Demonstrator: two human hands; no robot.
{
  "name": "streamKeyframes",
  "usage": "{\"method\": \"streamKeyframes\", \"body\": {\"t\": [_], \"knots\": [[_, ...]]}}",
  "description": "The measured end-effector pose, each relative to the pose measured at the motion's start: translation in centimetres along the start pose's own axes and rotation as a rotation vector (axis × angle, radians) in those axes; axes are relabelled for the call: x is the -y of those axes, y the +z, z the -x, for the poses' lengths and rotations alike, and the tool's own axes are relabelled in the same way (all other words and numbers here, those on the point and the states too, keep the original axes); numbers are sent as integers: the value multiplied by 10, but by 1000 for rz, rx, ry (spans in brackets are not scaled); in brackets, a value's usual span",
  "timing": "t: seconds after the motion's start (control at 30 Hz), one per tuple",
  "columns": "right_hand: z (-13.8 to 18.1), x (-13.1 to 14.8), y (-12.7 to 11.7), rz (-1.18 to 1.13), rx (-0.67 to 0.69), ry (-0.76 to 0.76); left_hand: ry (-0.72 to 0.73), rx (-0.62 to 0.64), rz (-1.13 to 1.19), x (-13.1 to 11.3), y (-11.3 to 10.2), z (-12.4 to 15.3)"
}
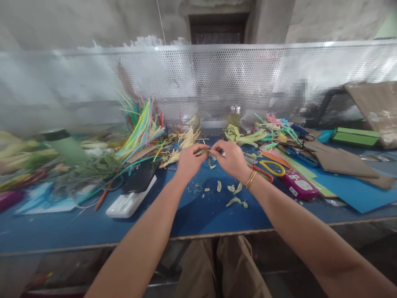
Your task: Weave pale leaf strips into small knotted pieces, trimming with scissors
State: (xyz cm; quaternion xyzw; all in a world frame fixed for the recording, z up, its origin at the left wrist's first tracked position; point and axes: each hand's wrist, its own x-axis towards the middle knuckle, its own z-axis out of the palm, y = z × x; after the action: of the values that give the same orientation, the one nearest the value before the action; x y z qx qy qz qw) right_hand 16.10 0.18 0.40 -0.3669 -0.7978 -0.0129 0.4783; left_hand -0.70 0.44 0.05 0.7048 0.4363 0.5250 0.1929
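My left hand [191,160] and my right hand [230,156] meet above the middle of the blue table, fingertips nearly touching. Between them runs a thin pale-green strip [198,153] that looks like corn husk; both hands pinch it, the left along its length and the right at its end. My fingers hide much of it. Just behind my left hand lies a pile of pale dried husks [190,137]. Beyond my right hand are greenish husks [245,135]. Small husk scraps [219,186] are scattered on the table below my hands.
Left of my arms lie a black phone [139,180] on a white case [125,205], a bundle of coloured pipe cleaners [141,132] and a green bottle [66,149]. Rightward are yellow-handled scissors [273,167], a magenta device [299,185], blue sheets [356,192] and cardboard [344,159]. A perforated metal screen [217,82] stands behind.
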Motion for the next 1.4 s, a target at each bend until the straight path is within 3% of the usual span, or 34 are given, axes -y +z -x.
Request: {"method": "streamKeyframes", "body": {"t": [0.53, 0.8, 0.97, 1.17, 1.4], "knots": [[3, 11, -1, 86, 24, -75, -101, -74, 21, -4, -3, 0], [-1, -5, -2, -4, -68, 7, -3, 12, 254, 5, 1, -5], [-2, -17, 0, 70, 60, 28, 22, 48, 239, 6, 3, -4], [-5, -15, -7, 180, 38, -30, 4, 40, 232, 0, -1, -1], [-5, -9, -8, 25, 57, 29, 1, 30, 162, 1, 2, -1]]}}
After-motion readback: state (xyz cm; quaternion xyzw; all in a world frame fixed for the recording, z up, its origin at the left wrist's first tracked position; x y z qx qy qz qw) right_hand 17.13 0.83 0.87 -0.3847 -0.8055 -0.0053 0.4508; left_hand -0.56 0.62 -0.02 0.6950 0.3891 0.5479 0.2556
